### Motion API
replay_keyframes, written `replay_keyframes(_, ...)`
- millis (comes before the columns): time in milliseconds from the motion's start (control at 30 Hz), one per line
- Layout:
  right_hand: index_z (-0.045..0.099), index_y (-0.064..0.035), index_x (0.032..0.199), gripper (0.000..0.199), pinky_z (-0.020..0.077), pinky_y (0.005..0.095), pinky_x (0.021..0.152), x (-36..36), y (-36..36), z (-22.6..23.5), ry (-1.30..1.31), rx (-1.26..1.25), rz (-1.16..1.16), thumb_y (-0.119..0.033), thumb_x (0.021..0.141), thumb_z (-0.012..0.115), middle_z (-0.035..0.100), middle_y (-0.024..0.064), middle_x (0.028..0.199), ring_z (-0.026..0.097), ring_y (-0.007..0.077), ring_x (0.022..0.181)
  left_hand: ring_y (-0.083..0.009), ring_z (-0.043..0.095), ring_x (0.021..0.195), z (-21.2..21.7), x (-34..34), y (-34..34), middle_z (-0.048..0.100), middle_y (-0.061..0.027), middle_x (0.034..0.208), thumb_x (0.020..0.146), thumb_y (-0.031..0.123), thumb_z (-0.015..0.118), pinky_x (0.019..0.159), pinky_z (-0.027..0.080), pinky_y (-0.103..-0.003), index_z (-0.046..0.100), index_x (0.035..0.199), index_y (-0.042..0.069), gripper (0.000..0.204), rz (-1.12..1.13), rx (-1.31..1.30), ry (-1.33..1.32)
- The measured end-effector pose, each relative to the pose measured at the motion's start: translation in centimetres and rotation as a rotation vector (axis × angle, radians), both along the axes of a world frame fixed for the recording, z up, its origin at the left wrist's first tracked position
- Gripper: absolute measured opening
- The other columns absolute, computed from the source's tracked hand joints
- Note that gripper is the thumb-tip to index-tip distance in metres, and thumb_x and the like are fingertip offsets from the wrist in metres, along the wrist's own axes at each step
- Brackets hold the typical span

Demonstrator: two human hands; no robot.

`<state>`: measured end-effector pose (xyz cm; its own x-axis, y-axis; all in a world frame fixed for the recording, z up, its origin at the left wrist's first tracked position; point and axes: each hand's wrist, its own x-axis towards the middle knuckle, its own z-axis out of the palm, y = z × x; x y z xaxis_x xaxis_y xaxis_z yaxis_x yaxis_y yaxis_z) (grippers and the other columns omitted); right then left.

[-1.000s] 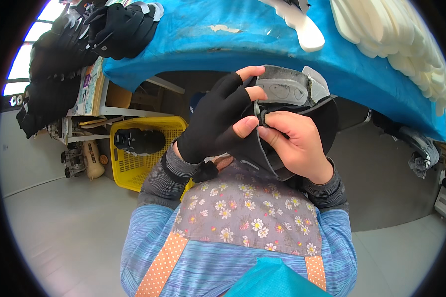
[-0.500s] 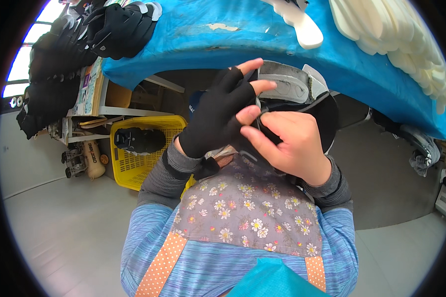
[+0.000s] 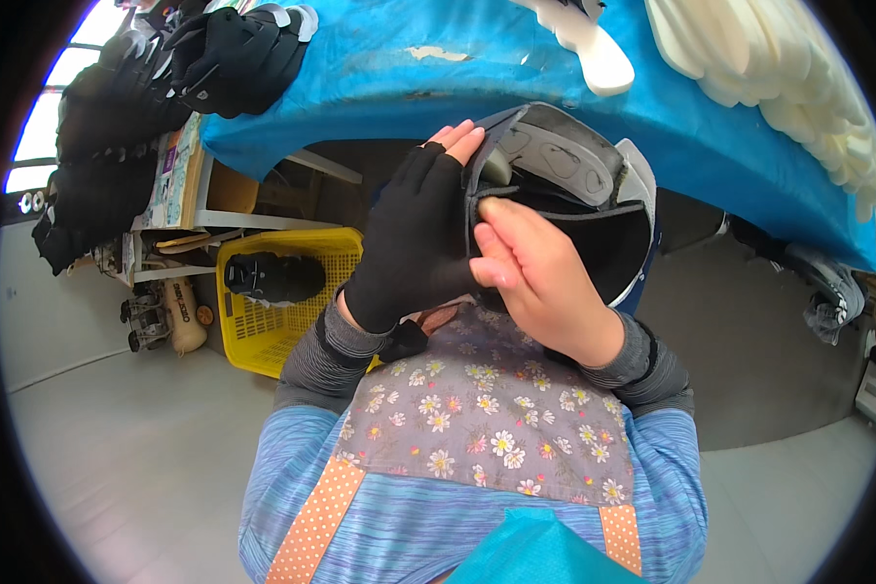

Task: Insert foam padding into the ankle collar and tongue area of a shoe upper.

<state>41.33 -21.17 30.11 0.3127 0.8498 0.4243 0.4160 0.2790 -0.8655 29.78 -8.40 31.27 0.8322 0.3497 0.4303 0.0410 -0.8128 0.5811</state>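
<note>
From the head camera, the left hand [image 3: 414, 238], in a black fingerless glove, and the bare right hand [image 3: 540, 277] both close around a dark shoe upper [image 3: 579, 200] held chest-high before the blue table [image 3: 438, 68]; the right thumb presses its edge, so fitting looks underway, not finished.

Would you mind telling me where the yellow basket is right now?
In the head view the yellow basket sits on the floor at left, under the blue table, beside the gloved left hand, with a black shoe inside.
</note>
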Motion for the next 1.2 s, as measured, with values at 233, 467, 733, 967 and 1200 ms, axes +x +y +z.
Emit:
replay_keyframes(233, 0.042, 0.0047, 0.133, 0.047, 0.0416, 0.0331, 0.098, 1.9, -2.4, -0.3, 0.583, -0.229, 0.497, 0.005, 0.087, 0.046, 0.057, 0.0202, 0.119, 0.055, 0.0310, 0.113, -0.0332, 0.040, 0.136, -0.1, 0.7, 1.0, 0.049, -0.0154, 0.140, 0.069, 0.030, 0.074, 0.116, 0.016, -0.049, 0.049, 0.135, 0.004, 0.075, -0.162, -0.058, 0.099)
replay_keyframes(467, 0.063, -0.0028, 0.103, 0.027, 0.0515, 0.0359, 0.075, 3.5, -3.4, -0.3, -0.411, 0.000, -0.232, 0.001, 0.076, 0.062, 0.066, 0.0126, 0.097, 0.063, 0.0284, 0.087, -0.0372, 0.051, 0.125, 0.7, 0.5, 0.0, 0.057, -0.0186, 0.129, 0.062, 0.004, 0.062, 0.108, 0.035, -0.048, 0.056, 0.126, 0.002, 0.064, -0.084, 0.056, 0.061)
replay_keyframes(733, 0.059, -0.0050, 0.071, 0.017, 0.0456, 0.0358, 0.054, 2.4, -0.6, -2.6, -0.575, 0.103, -0.300, -0.013, 0.072, 0.074, 0.055, 0.0067, 0.067, 0.056, 0.0244, 0.060, -0.0355, 0.058, 0.117, 1.1, 0.6, -0.4, 0.063, -0.0164, 0.121, 0.060, 0.001, 0.059, 0.102, 0.042, -0.047, 0.060, 0.121, 0.002, 0.061, -0.072, 0.168, 0.027)
replay_keyframes(967, 0.062, -0.0042, 0.078, 0.015, 0.0452, 0.0325, 0.054, 2.6, -0.8, -1.9, -0.607, 0.244, -0.418, -0.006, 0.070, 0.074, 0.058, 0.0044, 0.071, 0.057, 0.0218, 0.063, -0.0359, 0.053, 0.125, 1.5, 0.1, -0.6, 0.060, -0.0202, 0.126, 0.065, 0.002, 0.052, 0.108, 0.035, -0.046, 0.060, 0.121, -0.003, 0.057, -0.162, -0.019, 0.114)
replay_keyframes(1200, 0.059, -0.0066, 0.070, 0.015, 0.0419, 0.0323, 0.050, 2.6, -0.6, -2.1, -0.598, 0.240, -0.445, -0.008, 0.070, 0.074, 0.052, 0.0036, 0.064, 0.053, 0.0208, 0.057, -0.0346, 0.057, 0.120, 1.8, 0.2, -1.4, 0.063, -0.0193, 0.121, 0.075, 0.008, 0.069, 0.104, 0.041, -0.042, 0.061, 0.119, -0.002, 0.046, -0.082, 0.062, 0.125)
